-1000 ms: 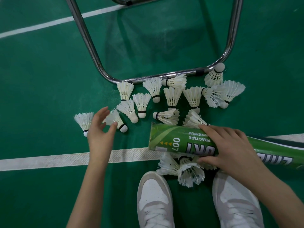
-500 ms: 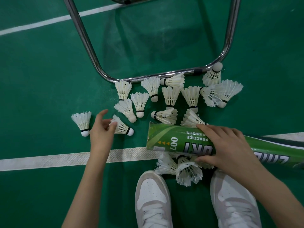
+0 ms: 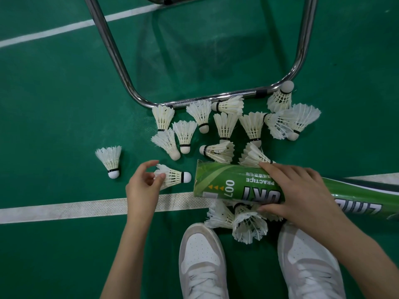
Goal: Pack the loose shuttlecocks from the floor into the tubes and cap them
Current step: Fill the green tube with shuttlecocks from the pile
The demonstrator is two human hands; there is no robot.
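A green shuttlecock tube [image 3: 226,184] lies sideways over the white court line, its open mouth facing left. My right hand [image 3: 300,193] grips it around the middle. My left hand [image 3: 143,186] pinches the feather skirt of one white shuttlecock [image 3: 176,176], whose cork tip points right, just short of the tube mouth. Several more shuttlecocks [image 3: 224,126] lie scattered on the floor beyond the tube. One shuttlecock [image 3: 111,159] lies alone at the left. A few others [image 3: 246,225] sit under the tube by my shoes.
A chrome tube frame [image 3: 121,67] curves across the green floor behind the pile, touching some shuttlecocks. My two white shoes [image 3: 201,255] stand at the bottom. A white court line [image 3: 64,209] crosses from the left.
My left hand took hold of a shuttlecock and carried it right, turning its cork toward the tube mouth. My right hand kept its grip on the tube.
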